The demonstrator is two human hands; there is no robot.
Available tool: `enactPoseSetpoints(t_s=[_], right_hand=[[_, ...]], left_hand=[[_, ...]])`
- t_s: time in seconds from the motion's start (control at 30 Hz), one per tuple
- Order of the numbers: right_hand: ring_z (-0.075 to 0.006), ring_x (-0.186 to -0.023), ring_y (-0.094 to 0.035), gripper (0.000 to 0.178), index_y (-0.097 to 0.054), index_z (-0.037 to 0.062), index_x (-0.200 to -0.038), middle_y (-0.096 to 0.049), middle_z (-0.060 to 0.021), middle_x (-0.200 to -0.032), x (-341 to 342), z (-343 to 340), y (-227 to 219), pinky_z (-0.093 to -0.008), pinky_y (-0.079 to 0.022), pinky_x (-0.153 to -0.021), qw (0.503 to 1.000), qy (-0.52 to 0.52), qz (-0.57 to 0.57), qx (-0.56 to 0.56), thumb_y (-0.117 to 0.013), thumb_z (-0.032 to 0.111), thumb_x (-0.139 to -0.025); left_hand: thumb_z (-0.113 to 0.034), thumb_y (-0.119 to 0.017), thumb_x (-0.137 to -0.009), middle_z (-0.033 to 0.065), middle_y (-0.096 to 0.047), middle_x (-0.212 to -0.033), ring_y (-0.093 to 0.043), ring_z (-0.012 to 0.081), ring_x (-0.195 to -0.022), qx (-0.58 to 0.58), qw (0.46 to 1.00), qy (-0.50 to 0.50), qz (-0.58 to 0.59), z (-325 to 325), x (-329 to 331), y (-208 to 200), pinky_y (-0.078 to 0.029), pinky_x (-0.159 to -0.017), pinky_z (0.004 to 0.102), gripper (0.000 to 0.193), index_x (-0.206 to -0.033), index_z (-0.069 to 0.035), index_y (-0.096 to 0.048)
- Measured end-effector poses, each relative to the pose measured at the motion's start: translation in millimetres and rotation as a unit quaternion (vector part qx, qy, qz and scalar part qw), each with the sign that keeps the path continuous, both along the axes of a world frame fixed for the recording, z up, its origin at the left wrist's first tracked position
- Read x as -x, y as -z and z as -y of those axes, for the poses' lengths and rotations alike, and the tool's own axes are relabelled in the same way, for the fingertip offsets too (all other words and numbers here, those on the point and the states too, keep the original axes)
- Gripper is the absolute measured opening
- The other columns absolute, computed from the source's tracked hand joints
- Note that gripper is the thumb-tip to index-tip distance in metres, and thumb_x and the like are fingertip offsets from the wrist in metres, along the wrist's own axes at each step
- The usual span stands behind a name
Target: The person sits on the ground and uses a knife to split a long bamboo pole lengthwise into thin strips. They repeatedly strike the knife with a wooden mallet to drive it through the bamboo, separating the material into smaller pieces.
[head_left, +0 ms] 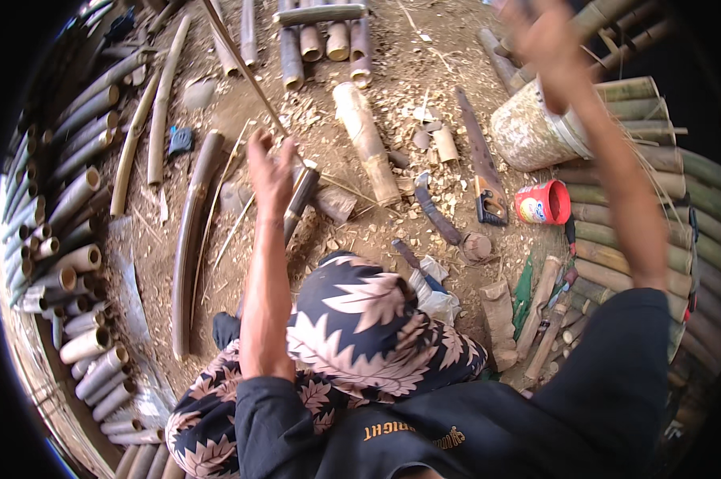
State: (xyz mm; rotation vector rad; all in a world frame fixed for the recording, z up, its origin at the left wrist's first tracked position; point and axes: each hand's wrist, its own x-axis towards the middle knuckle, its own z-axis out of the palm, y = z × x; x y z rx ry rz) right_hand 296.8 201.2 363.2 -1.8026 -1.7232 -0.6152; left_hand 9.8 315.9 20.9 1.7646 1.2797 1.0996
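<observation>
My left hand (271, 172) is out in front of me, its fingers curled at a long thin bamboo stick (245, 68). The stick slants up toward the top left; its lower end meets my fingers beside a short dark bamboo piece (301, 195). A wooden block (336, 204) lies just right of that piece. High at the upper right, my right hand (542, 48) is raised above a dirty white bucket (536, 126). It is smeared by motion, and a dark shape at its top edge cannot be made out.
On the chip-strewn ground lie a pale bamboo log (366, 144), a handsaw (482, 160), a curved-blade tool (436, 209) and a red tub (542, 202). Bamboo tubes (81, 199) are stacked along the left; more bamboo poles (616, 247) lie at right. A long bamboo pole (193, 247) lies left of my forearm.
</observation>
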Motion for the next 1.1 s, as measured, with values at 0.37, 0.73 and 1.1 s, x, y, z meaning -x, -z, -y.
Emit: enactPoseSetpoints(t_s=[0.37, 0.73, 1.1], right_hand=[[-0.0433, -0.131, -0.046, 0.098, 0.000, 0.0088, -0.160, -0.030, -0.0361, -0.148, 32.4, 119.8, 471.2, -0.0375, -0.058, -0.092, 0.871, 0.154, -0.341, 0.319, -0.061, -0.004, -0.085], [-0.0406, -0.110, -0.059, 0.090, -0.010, 0.0071, -0.159, -0.060, -0.0258, -0.121, -141.6, 267.0, 483.4, -0.0498, -0.050, -0.092, 0.827, 0.224, -0.110, 0.503, -0.058, -0.002, -0.084], [-0.0107, -0.070, -0.056, 0.064, -0.032, -0.0069, -0.150, -0.060, -0.0056, -0.081, -18.9, 284.8, 257.2, -0.0269, -0.050, -0.065, 0.817, 0.085, -0.537, -0.192, -0.058, 0.010, -0.094]], left_hand=[[-0.052, -0.065, -0.090, 0.0249, -0.032, -0.148, -0.034, 0.0352, -0.138, 0.501, 0.614, -0.375, 0.482, 179.3, 131.8, 81.9, -0.029, -0.118, 0.0468, 0.095, -0.149, 0.003, -0.017], [-0.051, -0.075, -0.080, 0.0159, -0.052, -0.128, -0.053, 0.0314, -0.118, 0.252, 0.744, -0.430, 0.445, 82.2, 190.9, 60.5, -0.042, -0.107, 0.0463, 0.082, -0.138, -0.004, -0.040], [-0.021, -0.084, -0.076, 0.0142, -0.064, -0.112, -0.067, 0.0282, -0.089, -0.108, 0.890, -0.291, 0.333, 36.7, 55.2, -115.9, -0.062, -0.081, 0.0407, 0.060, -0.123, 0.000, -0.053]])
